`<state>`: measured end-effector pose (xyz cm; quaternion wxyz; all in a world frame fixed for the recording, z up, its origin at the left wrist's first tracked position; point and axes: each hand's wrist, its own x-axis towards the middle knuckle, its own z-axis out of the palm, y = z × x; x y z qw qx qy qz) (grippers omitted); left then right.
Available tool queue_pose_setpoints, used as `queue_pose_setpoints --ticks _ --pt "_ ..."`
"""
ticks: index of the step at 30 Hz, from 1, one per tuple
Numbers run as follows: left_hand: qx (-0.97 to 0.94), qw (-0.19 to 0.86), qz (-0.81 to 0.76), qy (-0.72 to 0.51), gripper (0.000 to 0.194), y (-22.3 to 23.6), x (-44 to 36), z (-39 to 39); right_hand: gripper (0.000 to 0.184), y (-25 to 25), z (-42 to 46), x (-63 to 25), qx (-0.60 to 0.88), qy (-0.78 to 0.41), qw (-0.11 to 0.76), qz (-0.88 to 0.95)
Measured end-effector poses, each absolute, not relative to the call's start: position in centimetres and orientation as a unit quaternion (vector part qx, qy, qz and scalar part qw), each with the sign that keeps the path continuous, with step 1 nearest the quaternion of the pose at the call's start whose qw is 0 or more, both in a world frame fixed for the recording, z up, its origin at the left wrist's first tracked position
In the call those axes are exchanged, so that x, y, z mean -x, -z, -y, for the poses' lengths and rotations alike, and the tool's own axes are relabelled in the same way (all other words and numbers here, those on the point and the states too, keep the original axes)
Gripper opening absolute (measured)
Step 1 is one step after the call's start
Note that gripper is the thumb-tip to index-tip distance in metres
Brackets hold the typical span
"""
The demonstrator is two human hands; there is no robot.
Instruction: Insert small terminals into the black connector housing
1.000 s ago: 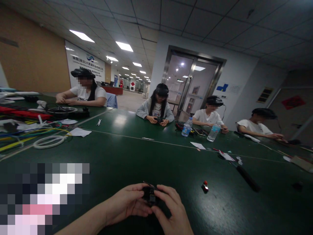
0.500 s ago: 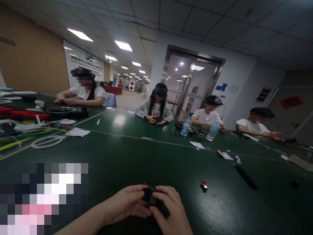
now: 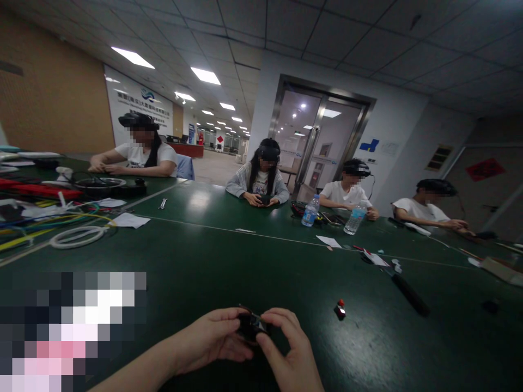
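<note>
Low in the middle of the head view, a small black device (image 3: 250, 325) sits between my two hands, above the green table. My left hand (image 3: 223, 333) is closed on its left side, thumb on top and fingers beneath. At its right edge, the thumb and fingertips of my right hand (image 3: 288, 340) pinch it. A greyish patch shows on its upper face; its exact kind I cannot make out. To the right of my hands lies a small red and black part (image 3: 340, 310) with a shiny face.
A black-handled tool (image 3: 411, 294) lies at the right. Two water bottles (image 3: 310, 211) stand across the green table (image 3: 183, 283). Coiled white tubing (image 3: 77, 237), coloured cables and a small wrench (image 3: 163, 204) are at the left. Several people with headsets sit opposite.
My right fingers have shifted slightly on the black device, and more of its upper face shows. My left hand keeps its hold. The red and black part has not moved.
</note>
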<state>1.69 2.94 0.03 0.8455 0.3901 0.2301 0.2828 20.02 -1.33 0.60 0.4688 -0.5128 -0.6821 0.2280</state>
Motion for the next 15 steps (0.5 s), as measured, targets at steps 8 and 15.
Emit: queue_pose_setpoints --ticks 8,15 --pt "-0.392 0.845 -0.241 -0.272 0.038 -0.2 -1.7 -2.9 0.035 0.2 0.3 -20.6 0.519 -0.403 0.57 0.494" --pt "-0.389 0.846 -0.237 -0.278 0.042 0.0 -1.7 -3.1 0.04 0.3 -0.2 -21.0 0.496 -0.481 0.629 0.357"
